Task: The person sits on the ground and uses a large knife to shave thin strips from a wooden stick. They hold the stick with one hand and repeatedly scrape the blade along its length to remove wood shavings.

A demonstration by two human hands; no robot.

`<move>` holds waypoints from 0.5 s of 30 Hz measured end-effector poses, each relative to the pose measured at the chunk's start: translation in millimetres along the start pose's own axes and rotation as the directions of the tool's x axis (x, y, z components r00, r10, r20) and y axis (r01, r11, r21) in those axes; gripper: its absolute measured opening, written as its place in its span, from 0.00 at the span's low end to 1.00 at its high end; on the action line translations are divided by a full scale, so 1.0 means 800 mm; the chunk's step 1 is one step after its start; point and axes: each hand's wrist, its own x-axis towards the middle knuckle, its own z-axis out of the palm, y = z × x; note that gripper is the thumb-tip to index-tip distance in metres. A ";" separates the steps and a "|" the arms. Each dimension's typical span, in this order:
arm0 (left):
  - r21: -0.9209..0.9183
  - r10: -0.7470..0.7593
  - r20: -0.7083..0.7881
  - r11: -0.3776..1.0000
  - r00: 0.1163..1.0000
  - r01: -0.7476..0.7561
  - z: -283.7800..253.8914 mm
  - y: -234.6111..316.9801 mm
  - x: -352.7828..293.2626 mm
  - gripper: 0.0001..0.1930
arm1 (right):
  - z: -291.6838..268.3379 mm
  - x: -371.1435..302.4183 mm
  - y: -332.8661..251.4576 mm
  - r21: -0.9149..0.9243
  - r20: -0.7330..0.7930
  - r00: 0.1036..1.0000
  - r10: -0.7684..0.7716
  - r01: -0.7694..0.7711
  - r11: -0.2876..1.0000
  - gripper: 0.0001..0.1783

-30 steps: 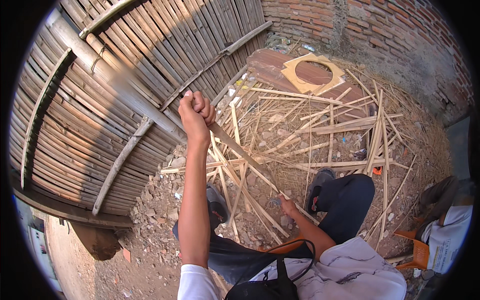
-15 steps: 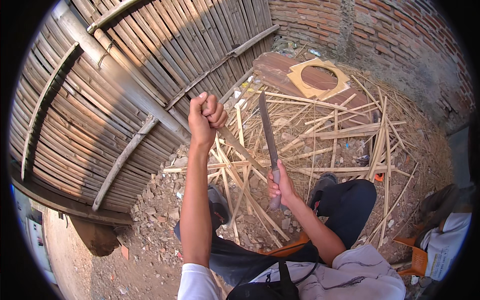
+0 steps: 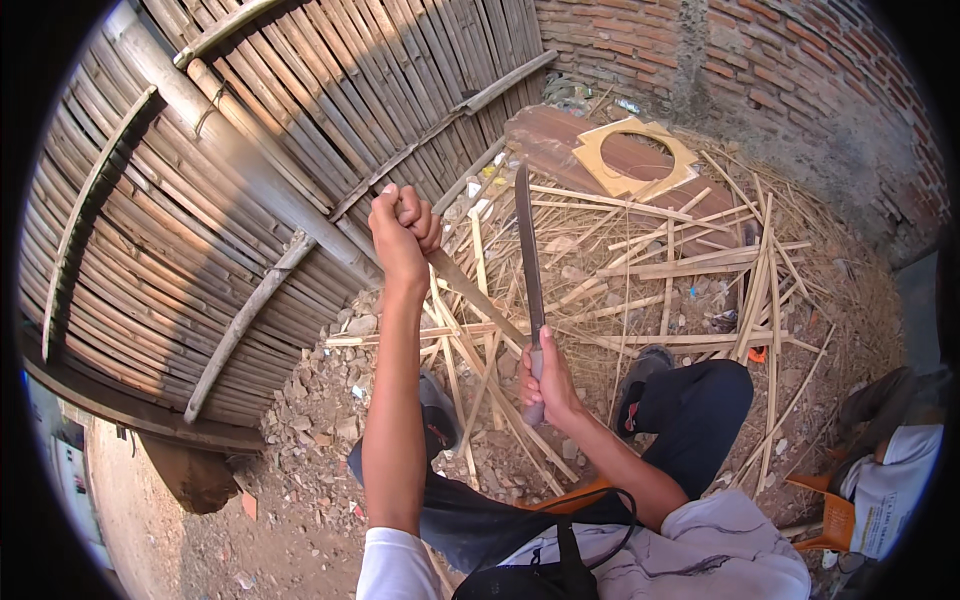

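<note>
Here's the right hand (image 3: 550,382) curled firmly around the machete (image 3: 533,290), left hand (image 3: 403,238) fisted on a wooden strip (image 3: 478,297) left of the machete, strip slanting down toward it, pale slats (image 3: 680,268) strewn to its right, brown board (image 3: 545,130) beyond its tip.

An outdoor yard (image 3: 220,535) is showing: sunlight is falling across stony ground (image 3: 300,425), and slatted (image 3: 150,300) and brick walls (image 3: 780,70) are enclosing it.
</note>
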 end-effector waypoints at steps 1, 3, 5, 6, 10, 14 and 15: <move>0.011 0.017 0.002 1.000 1.000 -0.017 0.009 -0.002 0.000 0.24 | 0.000 0.003 0.000 -0.020 -0.014 0.995 -0.095 0.095 0.995 0.37; -0.012 0.013 0.029 1.000 0.999 -0.012 0.016 -0.006 0.002 0.24 | -0.011 0.015 0.004 -0.055 0.025 0.973 0.228 -0.226 0.973 0.37; 0.001 0.010 -0.024 1.000 1.000 -0.010 0.003 -0.001 0.004 0.24 | -0.026 0.019 0.005 -0.063 0.035 0.935 0.353 -0.351 0.934 0.37; 0.007 0.008 -0.052 1.000 0.999 -0.007 -0.006 0.002 0.005 0.24 | -0.031 0.016 0.001 -0.049 0.027 0.945 0.325 -0.323 0.945 0.37; -0.039 0.004 -0.024 0.999 1.000 -0.005 -0.018 0.001 0.003 0.24 | -0.023 0.004 -0.003 0.044 -0.040 0.997 0.061 -0.059 0.997 0.37; -0.065 -0.047 0.105 0.996 0.993 0.054 -0.017 0.001 0.004 0.24 | -0.024 0.012 0.011 -0.012 0.077 0.988 0.135 -0.135 0.991 0.36; -0.057 -0.055 0.059 0.997 0.997 0.059 -0.010 -0.001 0.003 0.24 | -0.027 0.013 0.006 -0.030 0.103 0.958 0.266 -0.265 0.964 0.36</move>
